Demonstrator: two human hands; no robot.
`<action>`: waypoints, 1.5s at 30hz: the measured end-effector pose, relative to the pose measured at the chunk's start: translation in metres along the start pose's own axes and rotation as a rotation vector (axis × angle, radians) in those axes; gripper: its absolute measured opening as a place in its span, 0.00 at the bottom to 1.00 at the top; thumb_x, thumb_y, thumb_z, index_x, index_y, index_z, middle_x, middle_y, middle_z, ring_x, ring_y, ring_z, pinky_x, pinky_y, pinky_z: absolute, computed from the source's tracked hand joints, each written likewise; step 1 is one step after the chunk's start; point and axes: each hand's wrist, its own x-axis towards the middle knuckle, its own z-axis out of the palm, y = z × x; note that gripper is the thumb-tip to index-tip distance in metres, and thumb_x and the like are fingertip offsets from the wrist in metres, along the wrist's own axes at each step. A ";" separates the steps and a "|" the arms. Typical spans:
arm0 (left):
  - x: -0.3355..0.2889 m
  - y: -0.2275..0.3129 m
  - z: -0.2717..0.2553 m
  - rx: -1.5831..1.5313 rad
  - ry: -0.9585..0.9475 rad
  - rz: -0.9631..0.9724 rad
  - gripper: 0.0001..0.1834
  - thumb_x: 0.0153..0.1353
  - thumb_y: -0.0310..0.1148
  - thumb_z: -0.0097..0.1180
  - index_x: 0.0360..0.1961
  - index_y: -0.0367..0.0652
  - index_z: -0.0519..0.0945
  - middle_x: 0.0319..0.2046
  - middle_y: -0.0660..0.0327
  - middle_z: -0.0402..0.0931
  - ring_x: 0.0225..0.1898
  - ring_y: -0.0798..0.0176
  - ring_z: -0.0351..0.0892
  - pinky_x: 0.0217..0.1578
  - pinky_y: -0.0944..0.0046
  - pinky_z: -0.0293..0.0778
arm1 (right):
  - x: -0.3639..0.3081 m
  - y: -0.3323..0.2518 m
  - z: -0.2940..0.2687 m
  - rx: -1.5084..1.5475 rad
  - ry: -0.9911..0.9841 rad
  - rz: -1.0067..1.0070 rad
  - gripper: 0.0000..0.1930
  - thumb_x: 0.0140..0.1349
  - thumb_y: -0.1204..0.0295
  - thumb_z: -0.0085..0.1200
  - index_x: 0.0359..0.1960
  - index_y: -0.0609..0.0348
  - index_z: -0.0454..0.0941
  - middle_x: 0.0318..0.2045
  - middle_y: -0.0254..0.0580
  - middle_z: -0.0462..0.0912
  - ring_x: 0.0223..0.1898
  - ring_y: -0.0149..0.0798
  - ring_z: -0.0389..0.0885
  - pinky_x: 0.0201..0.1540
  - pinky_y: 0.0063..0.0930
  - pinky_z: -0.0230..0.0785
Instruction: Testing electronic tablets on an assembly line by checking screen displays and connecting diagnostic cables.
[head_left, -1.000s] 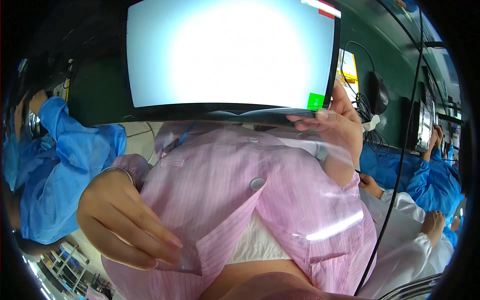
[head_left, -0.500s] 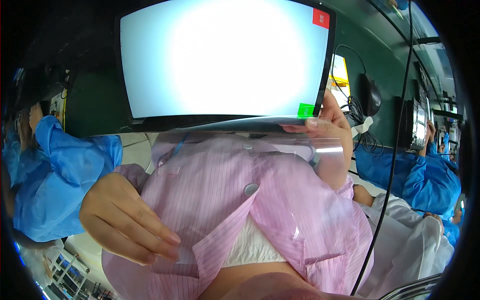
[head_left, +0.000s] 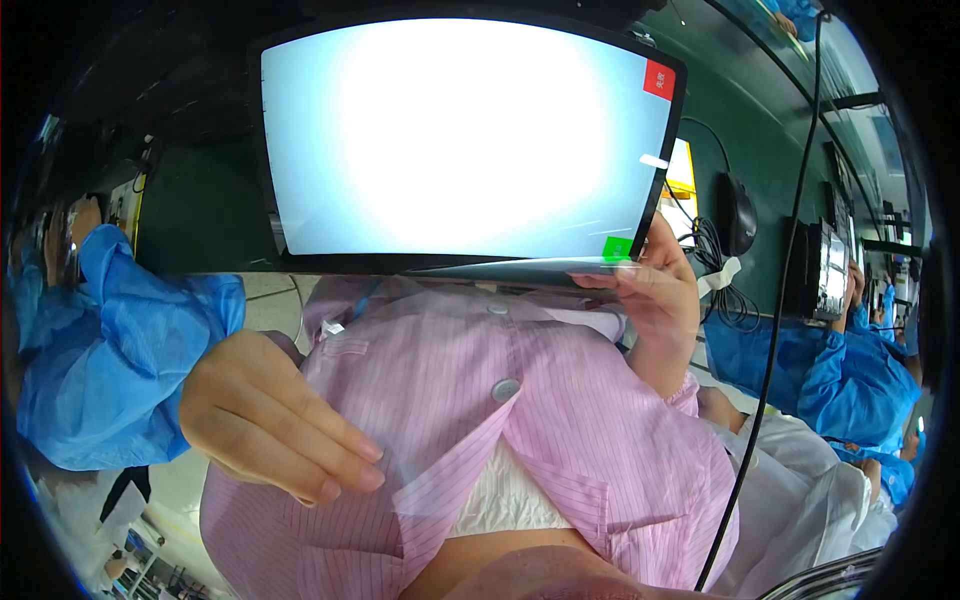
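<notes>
A flat display panel [head_left: 460, 140] with a black frame shows a bright white picture, a red square at its upper right and a green one at its lower right. At the panel's lower right corner, my right hand [head_left: 658, 285] is closed, thumb on the front and fingers behind. A clear plastic film [head_left: 540, 268] catches reflections along the lower edge and spreads toward me over my pink striped shirt. My left hand [head_left: 285, 425] is in front of my chest at the left, fingers pressed together on what looks like the film's near edge. The thumb is mostly hidden.
A black mouse [head_left: 738, 212] and its coiled cable [head_left: 712, 240] lie on the dark green table [head_left: 200, 210] to the right. A black cable [head_left: 775, 370] hangs across the right side. People in blue smocks [head_left: 150, 350] sit on both sides, one close by my left hand.
The panel now appears lower and slightly farther right in view. My left hand sits a little farther right, fingers still together. My right hand keeps its hold on the corner.
</notes>
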 end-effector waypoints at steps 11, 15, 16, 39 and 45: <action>-0.008 -0.008 0.016 -0.087 0.042 -0.010 0.18 0.57 0.15 0.56 0.50 0.20 0.70 0.50 0.30 0.71 0.52 0.36 0.75 0.53 0.50 0.76 | -0.001 0.003 -0.019 0.078 0.036 -0.067 0.32 0.49 0.83 0.54 0.59 0.73 0.61 0.46 0.61 0.78 0.43 0.58 0.82 0.44 0.53 0.80; 0.003 -0.006 0.033 0.077 0.210 -0.070 0.13 0.58 0.21 0.59 0.45 0.32 0.77 0.43 0.46 0.79 0.40 0.52 0.82 0.36 0.63 0.78 | 0.002 0.005 -0.022 0.071 0.028 -0.065 0.32 0.48 0.83 0.54 0.59 0.73 0.61 0.47 0.62 0.77 0.42 0.58 0.83 0.43 0.53 0.80; 0.004 -0.008 0.036 0.165 0.350 -0.073 0.11 0.57 0.27 0.63 0.41 0.40 0.81 0.37 0.59 0.84 0.31 0.64 0.85 0.23 0.71 0.76 | 0.003 0.004 -0.024 0.079 0.016 -0.050 0.32 0.48 0.83 0.54 0.59 0.73 0.61 0.47 0.61 0.77 0.42 0.58 0.83 0.43 0.53 0.80; 0.008 -0.009 0.030 0.767 0.366 -0.273 0.08 0.59 0.21 0.57 0.41 0.33 0.77 0.40 0.47 0.82 0.43 0.50 0.84 0.35 0.63 0.82 | 0.003 0.003 -0.036 0.004 -0.048 -0.026 0.33 0.54 0.80 0.56 0.63 0.68 0.58 0.52 0.55 0.75 0.52 0.50 0.78 0.49 0.57 0.76; 0.028 0.000 -0.007 1.370 0.817 -0.473 0.10 0.64 0.23 0.52 0.46 0.35 0.77 0.40 0.52 0.83 0.44 0.58 0.83 0.44 0.68 0.75 | 0.012 0.001 -0.012 0.041 -0.133 -0.014 0.33 0.56 0.77 0.54 0.64 0.69 0.55 0.52 0.58 0.75 0.45 0.54 0.83 0.51 0.48 0.77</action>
